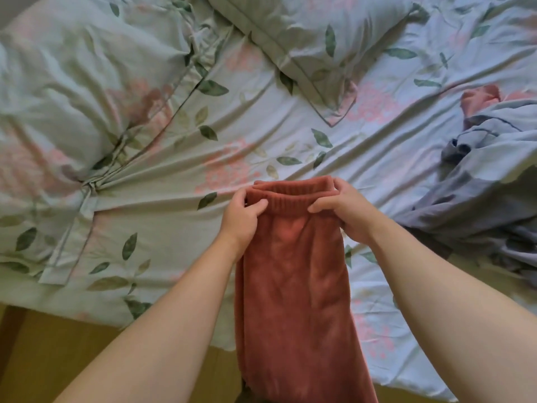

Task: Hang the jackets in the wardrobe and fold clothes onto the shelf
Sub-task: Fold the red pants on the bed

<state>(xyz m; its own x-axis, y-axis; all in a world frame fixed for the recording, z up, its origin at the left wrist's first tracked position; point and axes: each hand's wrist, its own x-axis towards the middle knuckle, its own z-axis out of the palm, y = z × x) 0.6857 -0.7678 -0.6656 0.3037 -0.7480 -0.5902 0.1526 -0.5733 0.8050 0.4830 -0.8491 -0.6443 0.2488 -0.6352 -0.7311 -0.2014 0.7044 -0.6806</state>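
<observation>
A rust-red fleecy garment (293, 280) with a ribbed waistband hangs down in front of me over the near edge of the bed. My left hand (242, 218) pinches the left end of the waistband. My right hand (345, 207) grips the right end, fingers curled over the band. The waistband is held stretched between both hands above the floral sheet. The garment's lower end runs out of view at the bottom.
The bed (247, 135) carries a floral sheet and two pillows, one at the left (72, 91) and one at the top (313, 33). A heap of grey-blue clothes (488, 181) with a pink piece (479, 97) lies at the right. Wooden floor (58, 350) shows below.
</observation>
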